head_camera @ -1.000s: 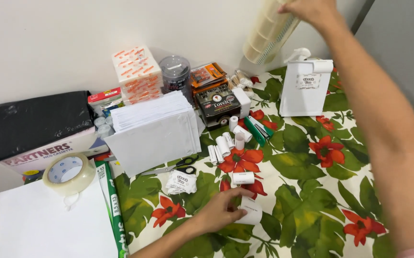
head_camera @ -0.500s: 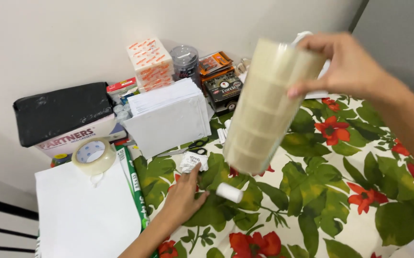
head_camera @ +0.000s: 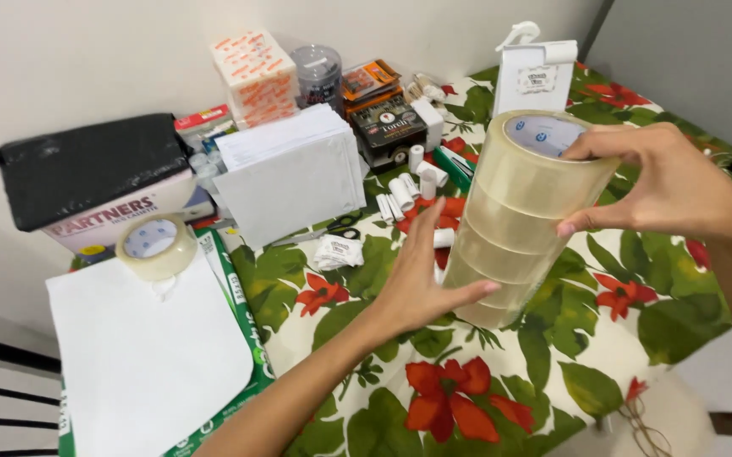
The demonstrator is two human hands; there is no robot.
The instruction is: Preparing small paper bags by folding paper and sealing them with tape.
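We see a tall stack of clear packing tape rolls (head_camera: 518,216) held tilted above the flowered tablecloth (head_camera: 569,338), its top leaning toward the right and its lower end close over the cloth. The right hand (head_camera: 662,182) clasps the upper rolls: the thumb lies along the top rim and the fingers curl round the far side, so the hand is closed on the stack. The left hand (head_camera: 421,283) is spread wide, palm against the lower rolls, fingertips reaching under the bottom edge; it supports rather than clenches.

Just behind the left hand lie several small white paper rolls (head_camera: 404,195) on the cloth, with a crumpled white packet (head_camera: 338,251) and black-handled scissors (head_camera: 332,228) near them. Farther back stands a bundle of white envelopes (head_camera: 294,169), and beside it a dark box (head_camera: 387,127). A white upright holder (head_camera: 535,76) stands at the far edge, well apart from the stack. To the left, a single roll of clear tape (head_camera: 156,245) rests on the corner of a white paper ream (head_camera: 146,355), next to a black-wrapped package (head_camera: 91,165).
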